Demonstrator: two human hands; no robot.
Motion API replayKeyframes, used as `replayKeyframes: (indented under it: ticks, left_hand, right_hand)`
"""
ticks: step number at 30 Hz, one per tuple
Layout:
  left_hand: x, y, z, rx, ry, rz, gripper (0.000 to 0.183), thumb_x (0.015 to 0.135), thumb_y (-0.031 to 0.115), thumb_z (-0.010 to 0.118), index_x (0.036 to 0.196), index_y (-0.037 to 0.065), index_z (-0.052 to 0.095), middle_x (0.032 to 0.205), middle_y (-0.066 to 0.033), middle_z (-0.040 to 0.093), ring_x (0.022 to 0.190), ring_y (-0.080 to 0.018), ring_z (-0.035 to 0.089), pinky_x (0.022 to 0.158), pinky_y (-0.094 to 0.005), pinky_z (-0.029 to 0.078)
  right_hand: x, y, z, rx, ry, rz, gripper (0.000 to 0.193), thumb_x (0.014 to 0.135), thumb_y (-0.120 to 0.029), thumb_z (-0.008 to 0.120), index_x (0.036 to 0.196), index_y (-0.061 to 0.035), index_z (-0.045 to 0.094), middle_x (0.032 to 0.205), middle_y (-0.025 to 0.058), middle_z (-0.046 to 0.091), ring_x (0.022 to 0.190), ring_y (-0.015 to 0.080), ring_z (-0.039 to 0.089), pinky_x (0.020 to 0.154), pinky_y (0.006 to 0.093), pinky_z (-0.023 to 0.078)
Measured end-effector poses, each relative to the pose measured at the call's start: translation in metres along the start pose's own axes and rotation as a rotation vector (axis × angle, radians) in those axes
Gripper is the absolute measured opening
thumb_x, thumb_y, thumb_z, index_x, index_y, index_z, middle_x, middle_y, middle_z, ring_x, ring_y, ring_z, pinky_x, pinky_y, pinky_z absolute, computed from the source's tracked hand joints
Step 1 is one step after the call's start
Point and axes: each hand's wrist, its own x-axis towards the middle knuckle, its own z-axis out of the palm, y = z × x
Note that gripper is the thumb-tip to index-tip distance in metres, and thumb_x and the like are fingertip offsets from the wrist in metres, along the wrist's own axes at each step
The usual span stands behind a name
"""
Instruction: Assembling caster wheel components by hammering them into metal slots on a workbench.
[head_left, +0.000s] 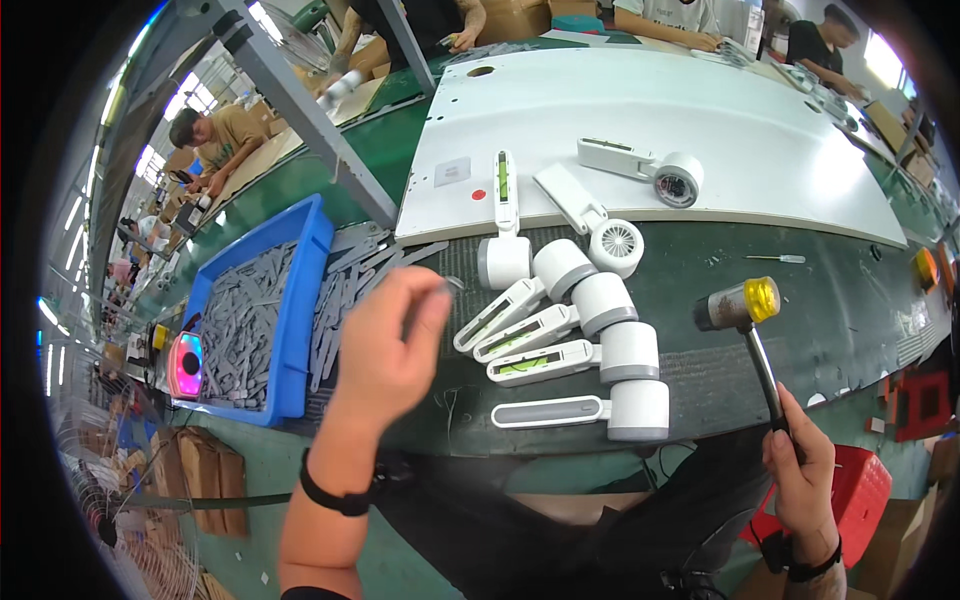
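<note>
My right hand [803, 468] grips the dark handle of a mallet [757, 352], its yellow face turned up and to the right, at the table's right side. My left hand [392, 345] is raised between a blue bin and the fans, fingers curled together; a small dark bit shows at the fingertips, too little to name. Several white handheld fans lie fanned out before me. The nearest fan [638, 410] has a grey strip along its handle. Beyond it, an open-handled fan [628, 352] and others show green inside. Farther off lies a fan [617, 247] with its round grille up.
The blue bin [291, 345] at left is full of grey strips, with loose grey strips [345, 290] beside it. A white panel [640, 110] spans the back, bearing another fan [678, 178]. A screwdriver [790, 259] lies at right. Other people sit across the table.
</note>
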Motion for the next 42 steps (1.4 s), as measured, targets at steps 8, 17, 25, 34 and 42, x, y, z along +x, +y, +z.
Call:
replayKeyframes:
  ticks: [8,17,25,34,42]
  left_hand:
    - [-0.017,0.039,0.012,-0.170,-0.241,-0.137,0.025,0.097,0.012,0.082,0.117,0.001,0.072,0.096,-0.0060,0.070,0.075,-0.0097,0.060,0.064,-0.0267,0.048]
    - [0.003,0.041,0.010,-0.034,-0.435,-0.355,0.031,0.092,0.031,0.085,0.096,0.003,0.072,0.067,-0.0105,0.064,0.058,-0.0245,0.060,0.060,-0.0374,0.048]
    - [-0.003,0.044,0.013,-0.018,-0.391,-0.242,0.028,0.100,0.029,0.077,0.108,0.003,0.071,0.085,-0.0147,0.067,0.081,-0.0328,0.070,0.070,-0.0417,0.053]
    - [-0.009,0.054,0.052,-0.205,-0.201,0.065,0.018,0.091,0.008,0.081,0.108,0.002,0.077,0.098,-0.0138,0.071,0.089,-0.0326,0.071,0.079,-0.0392,0.057]
    - [-0.017,0.055,0.060,-0.272,-0.143,-0.023,0.012,0.091,0.006,0.080,0.102,0.001,0.078,0.098,-0.0116,0.072,0.087,-0.0303,0.072,0.078,-0.0375,0.057]
  right_hand:
    - [0.007,-0.006,0.011,-0.047,-0.049,-0.148,0.049,0.105,-0.008,0.064,0.153,0.0029,0.061,0.082,0.0038,0.067,0.073,0.0112,0.062,0.071,0.0273,0.051]
    - [0.002,-0.012,0.019,-0.067,-0.076,-0.160,0.047,0.103,-0.005,0.066,0.149,0.0035,0.064,0.081,0.0044,0.069,0.072,0.0114,0.064,0.070,0.0270,0.053]
    - [-0.005,-0.004,0.015,-0.101,-0.035,-0.192,0.046,0.101,-0.003,0.066,0.147,0.0036,0.066,0.082,0.0064,0.068,0.071,0.0129,0.064,0.071,0.0282,0.052]
    - [-0.002,-0.010,0.002,-0.167,0.001,-0.149,0.044,0.103,-0.006,0.067,0.145,0.0040,0.066,0.085,0.0085,0.070,0.076,0.0124,0.064,0.076,0.0278,0.052]
    - [0.009,-0.025,0.011,-0.208,-0.028,-0.115,0.045,0.101,-0.003,0.069,0.146,0.0027,0.067,0.097,0.0168,0.076,0.083,0.0170,0.069,0.082,0.0304,0.055]
